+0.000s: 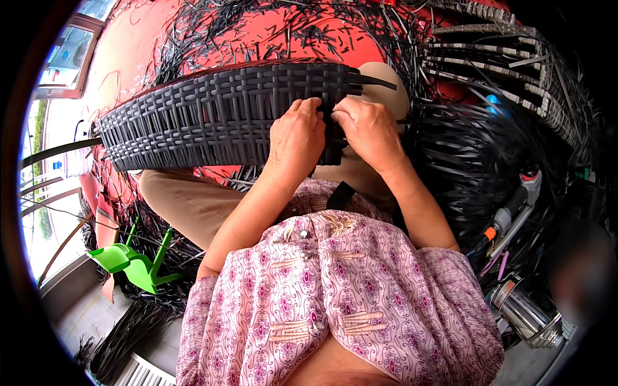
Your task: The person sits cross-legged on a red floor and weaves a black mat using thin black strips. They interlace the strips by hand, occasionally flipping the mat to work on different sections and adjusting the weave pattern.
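Note:
A long, curved panel woven from black plastic strips (pixel 212 116) lies across my lap. Near its right end my left hand (pixel 297 132) is closed, its bent fingers pressed against the weave. Close beside it, my right hand (pixel 370 128) is closed too, thumb and forefinger pinched together at the panel. The two sets of fingertips are only a small gap apart, and what lies between them is hidden against the black weave. Past my right hand, a loose strip end (pixel 378 82) sticks out from the panel's right edge.
Cut black strips (pixel 309 38) litter the red floor mat (pixel 129 48). A bundle of strips (pixel 444 145) spreads at right, beside a grey woven frame (pixel 502 58). A grey-and-black hand tool (pixel 520 202) and metal cylinder (pixel 524 309) lie lower right; a green plastic piece (pixel 143 264) stands left.

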Motion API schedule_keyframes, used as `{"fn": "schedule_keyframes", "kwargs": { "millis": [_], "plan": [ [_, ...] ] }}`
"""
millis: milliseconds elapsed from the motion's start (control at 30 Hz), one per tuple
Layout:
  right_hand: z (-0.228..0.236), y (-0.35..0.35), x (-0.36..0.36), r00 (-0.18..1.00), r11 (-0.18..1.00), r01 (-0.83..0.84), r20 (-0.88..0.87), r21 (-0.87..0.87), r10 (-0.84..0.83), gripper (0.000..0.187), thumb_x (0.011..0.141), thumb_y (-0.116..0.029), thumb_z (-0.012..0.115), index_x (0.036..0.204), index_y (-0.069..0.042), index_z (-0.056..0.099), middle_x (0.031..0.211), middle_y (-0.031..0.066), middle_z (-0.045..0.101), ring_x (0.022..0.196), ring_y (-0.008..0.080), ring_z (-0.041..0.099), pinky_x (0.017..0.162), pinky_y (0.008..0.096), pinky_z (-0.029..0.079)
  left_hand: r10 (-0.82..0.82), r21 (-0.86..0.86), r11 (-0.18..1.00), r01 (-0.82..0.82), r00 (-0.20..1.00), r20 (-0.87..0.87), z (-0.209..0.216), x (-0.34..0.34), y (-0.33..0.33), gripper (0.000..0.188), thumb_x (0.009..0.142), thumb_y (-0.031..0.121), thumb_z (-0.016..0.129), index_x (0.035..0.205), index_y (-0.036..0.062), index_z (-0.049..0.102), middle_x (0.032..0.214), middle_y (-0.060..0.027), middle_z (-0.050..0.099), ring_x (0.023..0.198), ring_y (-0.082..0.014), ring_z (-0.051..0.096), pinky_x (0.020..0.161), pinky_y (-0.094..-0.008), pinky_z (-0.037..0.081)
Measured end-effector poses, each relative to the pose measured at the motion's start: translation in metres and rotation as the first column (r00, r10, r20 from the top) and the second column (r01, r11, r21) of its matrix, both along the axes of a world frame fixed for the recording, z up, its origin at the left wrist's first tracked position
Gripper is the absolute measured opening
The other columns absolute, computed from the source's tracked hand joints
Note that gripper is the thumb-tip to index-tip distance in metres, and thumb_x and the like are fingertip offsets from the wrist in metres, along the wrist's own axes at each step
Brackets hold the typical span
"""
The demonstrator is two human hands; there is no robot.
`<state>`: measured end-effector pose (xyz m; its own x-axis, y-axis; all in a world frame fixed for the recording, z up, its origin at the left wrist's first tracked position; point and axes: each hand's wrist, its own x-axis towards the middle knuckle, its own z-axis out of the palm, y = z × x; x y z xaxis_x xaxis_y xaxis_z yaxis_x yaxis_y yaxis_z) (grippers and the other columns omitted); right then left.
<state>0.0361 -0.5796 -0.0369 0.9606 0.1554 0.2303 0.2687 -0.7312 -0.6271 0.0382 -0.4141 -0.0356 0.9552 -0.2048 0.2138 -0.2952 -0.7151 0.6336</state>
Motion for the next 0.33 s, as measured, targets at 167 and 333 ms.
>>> {"fn": "schedule_keyframes", "kwargs": {
  "millis": [167,333],
  "plan": [
    [0.0,0.004,-0.006,0.999,1.0,0.024,0.033,-0.019,-0.024,0.013,0.09,-0.019,0.071,0.085,-0.008,0.065,0.078,0.0135,0.069,0.075,0.0358,0.068,0.065,0.0461,0.053,-0.048,0.064,0.997,0.051,0.998,-0.036,0.006,0.001,0.007,0.019,0.089,0.011,0.066,0.104,0.0006,0.069,0.097,-0.017,0.07,0.086,-0.0373,0.069,0.073,-0.0425,0.055],
    [0.001,0.012,-0.009,0.994,0.995,0.04,0.105,-0.087,-0.031,0.011,0.09,-0.016,0.071,0.088,-0.008,0.064,0.082,0.0117,0.07,0.077,0.0338,0.069,0.065,0.044,0.054,-0.042,-0.046,0.998,0.038,0.995,-0.093,0.01,0.001,0.013,0.016,0.086,0.011,0.069,0.1,0.0018,0.07,0.095,-0.0161,0.071,0.089,-0.0355,0.069,0.077,-0.0418,0.055]
  ]
}}
